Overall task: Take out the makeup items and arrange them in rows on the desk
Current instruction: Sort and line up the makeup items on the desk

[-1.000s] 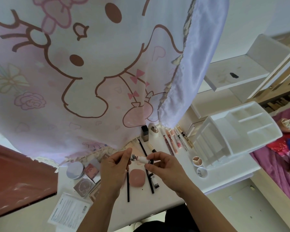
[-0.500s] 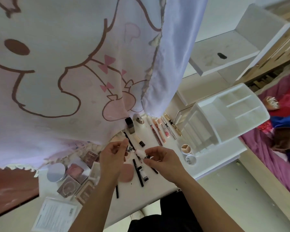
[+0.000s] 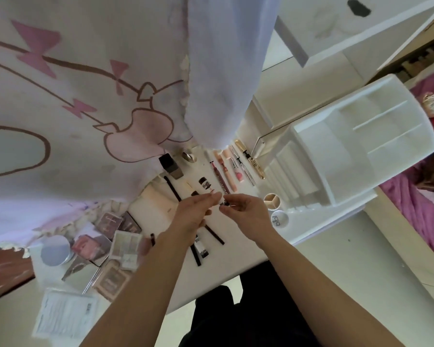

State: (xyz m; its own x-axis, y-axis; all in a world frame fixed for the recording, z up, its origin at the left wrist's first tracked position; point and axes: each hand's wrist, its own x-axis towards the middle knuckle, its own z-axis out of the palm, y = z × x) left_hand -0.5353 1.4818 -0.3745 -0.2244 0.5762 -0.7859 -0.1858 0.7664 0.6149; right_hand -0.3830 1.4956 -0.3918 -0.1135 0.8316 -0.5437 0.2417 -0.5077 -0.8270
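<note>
Your left hand (image 3: 192,216) and right hand (image 3: 246,214) meet above the middle of the desk (image 3: 226,269). Each pinches one end of a small tube (image 3: 223,203) held between their fingertips. Just beyond it, five slim pens and tubes (image 3: 233,169) lie in one row. Two round pots (image 3: 272,200) sit beside the white organizer (image 3: 361,146), right of your right hand.

Pale cartoon-print curtain (image 3: 85,96) with pink bows draped over a white desk (image 3: 226,261), white wall shelf (image 3: 323,28) upper right, pale floor (image 3: 361,271), pink bedding (image 3: 416,204) at right edge, soft daylight
</note>
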